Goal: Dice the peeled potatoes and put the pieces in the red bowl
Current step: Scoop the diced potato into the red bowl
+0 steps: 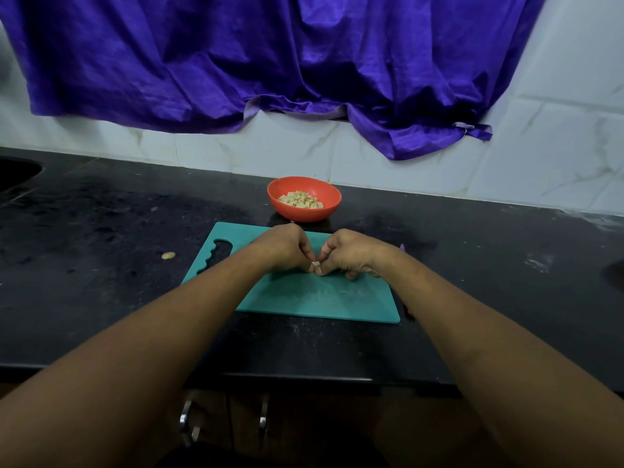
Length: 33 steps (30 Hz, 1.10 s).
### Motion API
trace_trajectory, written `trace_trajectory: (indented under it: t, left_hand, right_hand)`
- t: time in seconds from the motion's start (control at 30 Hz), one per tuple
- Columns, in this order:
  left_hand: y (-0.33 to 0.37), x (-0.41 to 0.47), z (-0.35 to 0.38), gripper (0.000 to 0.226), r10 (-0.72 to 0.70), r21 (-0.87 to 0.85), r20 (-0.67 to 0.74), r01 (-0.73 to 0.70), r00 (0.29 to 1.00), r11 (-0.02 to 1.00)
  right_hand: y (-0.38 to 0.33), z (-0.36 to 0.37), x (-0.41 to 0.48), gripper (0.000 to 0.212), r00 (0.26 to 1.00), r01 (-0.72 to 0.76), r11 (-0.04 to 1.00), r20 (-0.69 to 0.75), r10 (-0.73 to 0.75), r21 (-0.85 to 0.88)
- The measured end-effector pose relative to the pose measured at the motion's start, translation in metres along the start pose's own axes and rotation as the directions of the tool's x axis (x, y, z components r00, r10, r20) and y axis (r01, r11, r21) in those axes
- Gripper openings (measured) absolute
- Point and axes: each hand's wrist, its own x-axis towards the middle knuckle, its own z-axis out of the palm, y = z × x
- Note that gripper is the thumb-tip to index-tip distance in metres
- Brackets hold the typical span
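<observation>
Pinching a pale piece between curled fingertips of left hand and right hand over flat teal board; behind board, round red bowl of cubes.

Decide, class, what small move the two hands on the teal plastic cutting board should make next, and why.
Probably lift the small pale potato pieces and drop them into the round red plastic bowl: the left hand and right hand pinch them between fingertips on the teal plastic cutting board, and the bowl just behind it holds diced potato.
</observation>
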Motion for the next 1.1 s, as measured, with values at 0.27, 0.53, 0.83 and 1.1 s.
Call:
trace_trajectory:
  t: [0.27,0.53,0.83,1.1]
  left_hand:
    - [-0.003,0.001,0.0,0.005,0.019,0.058,0.052,-0.022,0.998,0.998]
    - [-0.003,-0.003,0.0,0.006,0.035,0.054,0.041,-0.037,0.999,0.998]
    - [-0.004,-0.011,-0.009,0.003,-0.025,-0.187,0.107,0.045,0.994,0.981]
    - [-0.001,-0.016,-0.02,0.005,-0.042,-0.469,0.02,0.046,0.999,0.882]
  right_hand:
    - [-0.001,0.002,-0.002,0.013,0.999,0.032,0.995,0.019,-0.031,-0.093]
    - [-0.012,0.006,-0.006,0.006,0.999,0.042,0.977,0.02,-0.039,-0.21]
    - [-0.001,0.009,-0.009,0.013,0.992,0.027,0.948,-0.126,0.014,0.317]
    - [0.001,0.007,-0.018,0.019,0.988,-0.119,0.547,0.046,0.146,0.829]
